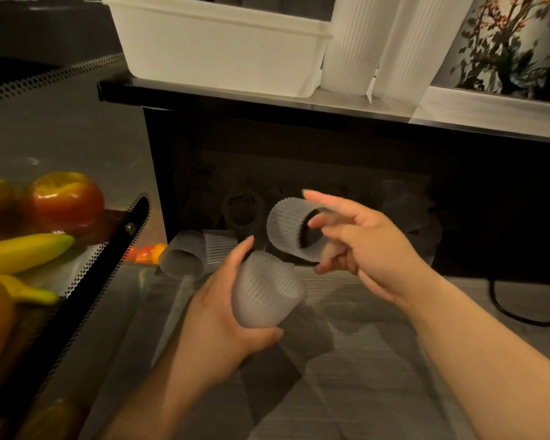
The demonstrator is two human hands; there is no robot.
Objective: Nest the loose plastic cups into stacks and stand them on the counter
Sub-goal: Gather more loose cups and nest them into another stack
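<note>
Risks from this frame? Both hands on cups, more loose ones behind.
1. The right hand holds its ribbed cup only by fingers hooked at the rim, and it is blurred: it may slip.
2. The left hand holds the other cup tilted, so mouths may misalign and jam when nesting.
3. Loose cups lie on their sides close by; a hand could knock them rolling toward the fruit.

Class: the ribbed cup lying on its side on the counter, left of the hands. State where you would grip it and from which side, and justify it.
Grip the lying cup across its ribbed wall near the open rim, coming from above. It lies on its side with its mouth towards the camera, so the curved wall faces up and is free. The left hand already holds a cup, and the right hand is at another cup.
</note>
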